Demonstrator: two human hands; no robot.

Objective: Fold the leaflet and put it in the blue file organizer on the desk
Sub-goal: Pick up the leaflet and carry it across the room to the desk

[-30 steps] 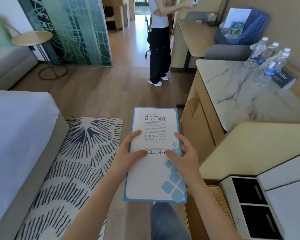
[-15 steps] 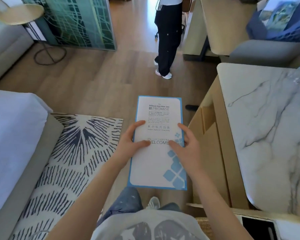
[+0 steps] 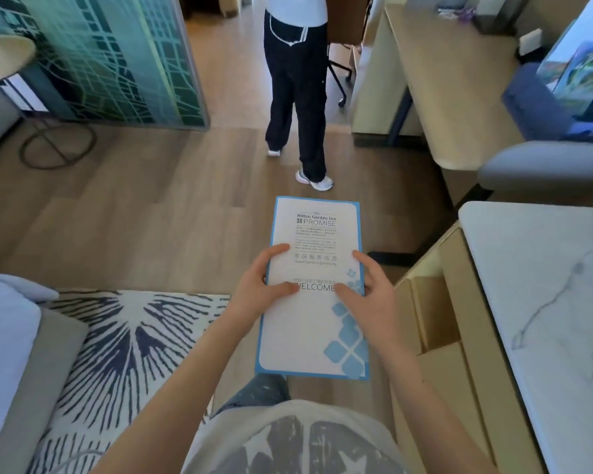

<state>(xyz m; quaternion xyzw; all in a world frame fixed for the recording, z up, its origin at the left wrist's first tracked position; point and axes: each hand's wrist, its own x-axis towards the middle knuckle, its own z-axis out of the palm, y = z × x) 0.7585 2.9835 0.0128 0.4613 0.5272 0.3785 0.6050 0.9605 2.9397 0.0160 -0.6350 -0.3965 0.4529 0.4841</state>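
I hold a white leaflet (image 3: pixel 314 234) with a blue border and blue squares out in front of me, above the wooden floor. It looks flat and closed, its cover facing up. My left hand (image 3: pixel 259 285) grips its left edge, thumb on the cover. My right hand (image 3: pixel 368 294) grips its right edge the same way. The blue file organizer (image 3: pixel 534 107) stands at the far right on the desk (image 3: pixel 439 70), with papers in it, well beyond my hands.
A person in dark trousers (image 3: pixel 297 97) stands on the floor just ahead. A marble-topped cabinet (image 3: pixel 545 285) is at my right. A bed (image 3: pixel 4 336) and patterned rug (image 3: pixel 127 343) lie at my left. A glass partition (image 3: pixel 117 56) is at the far left.
The view has moved forward and tilted down; the person and desk are closer. Both hands keep the same grip on the leaflet.
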